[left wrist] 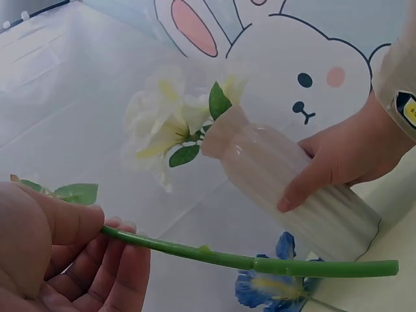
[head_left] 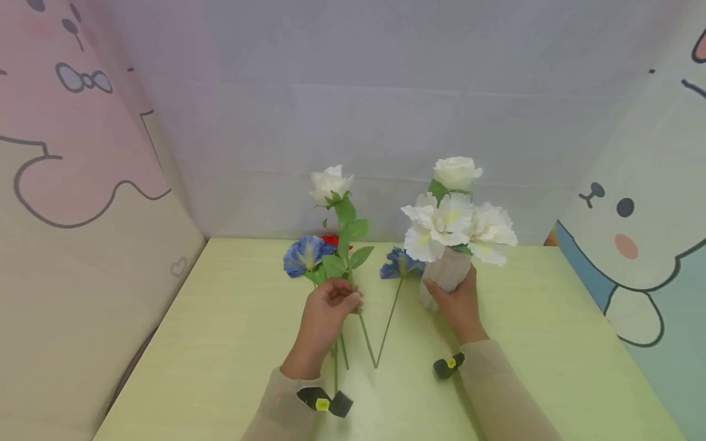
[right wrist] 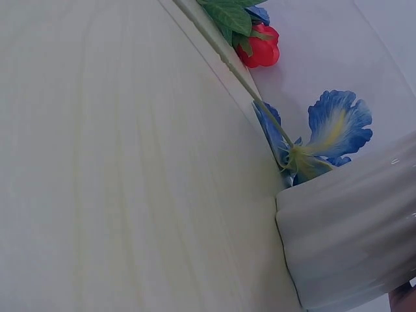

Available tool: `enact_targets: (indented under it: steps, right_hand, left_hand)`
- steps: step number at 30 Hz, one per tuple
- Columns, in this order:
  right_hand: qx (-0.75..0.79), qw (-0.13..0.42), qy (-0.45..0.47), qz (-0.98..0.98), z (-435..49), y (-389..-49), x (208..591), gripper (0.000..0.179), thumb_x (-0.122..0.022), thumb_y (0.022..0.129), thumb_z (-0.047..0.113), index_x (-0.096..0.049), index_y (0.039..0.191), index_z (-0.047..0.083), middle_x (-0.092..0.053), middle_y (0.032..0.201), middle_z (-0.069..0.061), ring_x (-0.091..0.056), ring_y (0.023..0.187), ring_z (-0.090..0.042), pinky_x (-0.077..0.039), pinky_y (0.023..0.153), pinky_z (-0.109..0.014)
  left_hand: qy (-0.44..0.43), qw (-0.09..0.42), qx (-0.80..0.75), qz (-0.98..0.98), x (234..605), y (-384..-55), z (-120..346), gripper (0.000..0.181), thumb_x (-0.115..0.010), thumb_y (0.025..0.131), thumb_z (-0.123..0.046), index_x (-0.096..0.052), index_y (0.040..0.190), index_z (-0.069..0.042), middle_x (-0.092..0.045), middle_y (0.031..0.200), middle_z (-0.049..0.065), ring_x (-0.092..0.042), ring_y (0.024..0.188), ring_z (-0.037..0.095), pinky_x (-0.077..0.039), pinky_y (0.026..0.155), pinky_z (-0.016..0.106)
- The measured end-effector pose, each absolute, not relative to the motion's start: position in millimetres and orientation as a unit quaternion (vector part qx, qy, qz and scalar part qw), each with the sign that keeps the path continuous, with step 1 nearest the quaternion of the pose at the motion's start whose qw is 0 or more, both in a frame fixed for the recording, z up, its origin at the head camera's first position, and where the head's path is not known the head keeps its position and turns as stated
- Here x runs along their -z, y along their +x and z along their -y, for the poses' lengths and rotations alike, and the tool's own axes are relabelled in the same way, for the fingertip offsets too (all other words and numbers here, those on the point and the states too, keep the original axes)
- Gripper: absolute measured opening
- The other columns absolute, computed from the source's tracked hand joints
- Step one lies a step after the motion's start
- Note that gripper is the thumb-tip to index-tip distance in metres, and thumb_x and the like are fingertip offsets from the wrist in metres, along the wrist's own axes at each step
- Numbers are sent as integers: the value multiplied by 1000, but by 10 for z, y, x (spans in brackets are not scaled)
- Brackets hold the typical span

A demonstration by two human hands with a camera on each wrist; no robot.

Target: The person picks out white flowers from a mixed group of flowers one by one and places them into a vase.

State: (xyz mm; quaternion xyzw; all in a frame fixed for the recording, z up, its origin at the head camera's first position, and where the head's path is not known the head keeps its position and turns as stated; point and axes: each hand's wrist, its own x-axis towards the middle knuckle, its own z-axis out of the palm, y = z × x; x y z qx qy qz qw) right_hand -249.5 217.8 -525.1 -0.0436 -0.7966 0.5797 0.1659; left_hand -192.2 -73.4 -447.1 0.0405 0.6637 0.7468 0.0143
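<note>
My left hand (head_left: 322,315) pinches the green stem (left wrist: 175,248) of a white rose (head_left: 331,185) between thumb and fingers, the bloom pointing away from me and the stem's lower end free. On the right, my right hand (head_left: 462,306) grips a ribbed white vase (head_left: 448,269), thumb across its side in the left wrist view. Out of the vase's mouth stand another white rose (head_left: 456,173) and two large white ruffled flowers (head_left: 441,220). Beside the vase a blue ruffled flower (right wrist: 335,127) lies on the table, its long stem toward me.
Behind my left hand lie another blue flower (head_left: 305,256) and a red flower (right wrist: 261,47), their stems pointing toward me. The pale yellow table (head_left: 220,343) meets a plain white backdrop (head_left: 364,122). Cartoon-printed side panels (head_left: 634,214) stand at left and right.
</note>
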Motion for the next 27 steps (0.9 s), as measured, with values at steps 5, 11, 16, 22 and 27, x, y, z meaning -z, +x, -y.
enact_targets:
  steps: [5, 11, 16, 22, 27]
  right_hand:
    - [-578, 175, -41, 796, -2189, -2497, 5278, 96, -86, 86, 22, -22, 156, 8, -44, 140, -20, -47, 128, -36, -35, 112, -54]
    - [-577, 180, -36, 796, -2191, -2505, 5286, 96, -86, 86, 22, -22, 156, 6, -43, 141, -21, -46, 129, -36, -35, 112, -54]
    - [-578, 183, -34, 795, -2183, -2489, 5277, 95, -87, 85, 19, -24, 155, 8, -43, 141, -19, -46, 127, -35, -35, 112, -52]
    - [-584, 176, -30, 792, -2176, -2488, 5268, 94, -86, 86, 18, -23, 156, 9, -44, 140, -20, -47, 127, -36, -35, 112, -54]
    - [-587, 178, -26, 790, -2187, -2493, 5280, 94, -85, 87, 18, -23, 156, 9, -43, 139, -19, -48, 125, -35, -37, 110, -53]
  left_hand:
    - [54, 6, -735, -676, 4430, -1883, 725, 15, -70, 96, -2, -62, 107, 3, -67, 108, 16, -68, 90, 22, -60, 80, 32]
    - [54, -1, -735, -676, 4394, -1842, 710, 14, -70, 95, 0, -61, 106, 3, -66, 109, 17, -68, 92, 23, -60, 82, 32]
    - [63, -23, -742, -667, 4395, -1812, 697, 13, -70, 95, 3, -60, 101, 0, -65, 105, 14, -69, 92, 24, -60, 83, 34]
    - [93, -68, -755, -645, 4411, -1782, 664, 14, -69, 94, 6, -57, 100, 4, -64, 96, 12, -69, 85, 20, -61, 82, 36]
    - [117, -118, -771, -615, 4411, -1769, 624, 14, -64, 95, 10, -55, 105, 7, -61, 95, 5, -68, 84, 19, -62, 79, 38]
